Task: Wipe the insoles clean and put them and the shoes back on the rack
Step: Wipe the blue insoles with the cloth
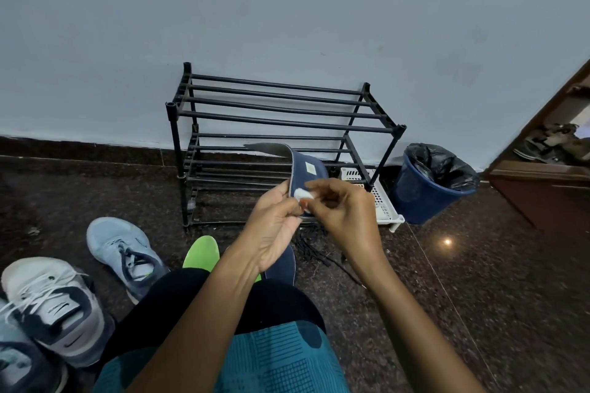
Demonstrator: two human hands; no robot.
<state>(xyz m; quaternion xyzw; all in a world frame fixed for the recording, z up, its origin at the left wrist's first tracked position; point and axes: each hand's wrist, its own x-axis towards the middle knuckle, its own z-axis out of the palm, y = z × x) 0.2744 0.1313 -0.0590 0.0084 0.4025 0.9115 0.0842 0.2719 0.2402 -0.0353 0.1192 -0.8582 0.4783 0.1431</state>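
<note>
While the left hand is gripping the lower end of a navy insole and holding it up, bent, in front of the rack, the right hand is pinching a small white wad between thumb and fingertips and pressing it to the insole's fabric face. Step in hand, as I'm judging it: wiping, with most of the task left. A green insole and a second navy insole are lying on the floor by the knee. A light blue shoe, a white-grey shoe and a third shoe are sitting on the floor at left. None is on the rack yet. Next move is likely calling for working the wad along the insole's length while the left hand is bracing it. Containers: a blue bin right of the rack is holding a black liner, and only the liner is showing from this angle. A white slotted basket is sitting at the rack's foot, its contents too unclear to tell. Black laces are lying loose on the floor.
</note>
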